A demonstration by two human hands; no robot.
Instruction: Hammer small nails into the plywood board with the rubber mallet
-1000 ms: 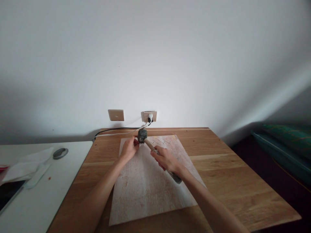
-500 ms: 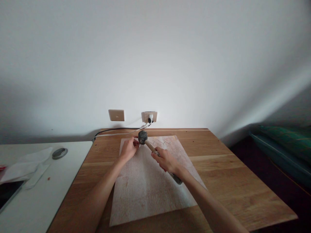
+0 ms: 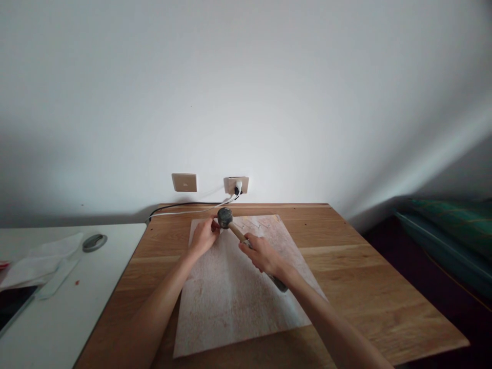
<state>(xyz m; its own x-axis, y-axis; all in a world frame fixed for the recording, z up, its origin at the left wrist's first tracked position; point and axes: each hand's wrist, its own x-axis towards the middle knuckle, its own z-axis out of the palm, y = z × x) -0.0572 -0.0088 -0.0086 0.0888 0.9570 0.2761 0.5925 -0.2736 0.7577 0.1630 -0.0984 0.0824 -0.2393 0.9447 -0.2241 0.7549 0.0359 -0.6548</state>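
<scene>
Seeing v. little shift vs. ½ sec ago, I'd call work near-still: R grip [image 3: 263, 253] closed round the black-headed, wooden-handled mallet [image 3: 225, 219], its head over the pale rectangular board [image 3: 230, 307] on the brown wooden counter [image 3: 357, 282]. L grip [image 3: 206, 237] curled beside; head blocks my view, can't tell what's held. Thin nail-like bits [image 3: 268, 226] just R.

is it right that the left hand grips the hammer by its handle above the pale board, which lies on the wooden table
Not quite: the head camera's view shows the right hand gripping the hammer by its handle, above the pale board, which lies on the wooden table. The left hand is beside the hammer's dark head.
</scene>
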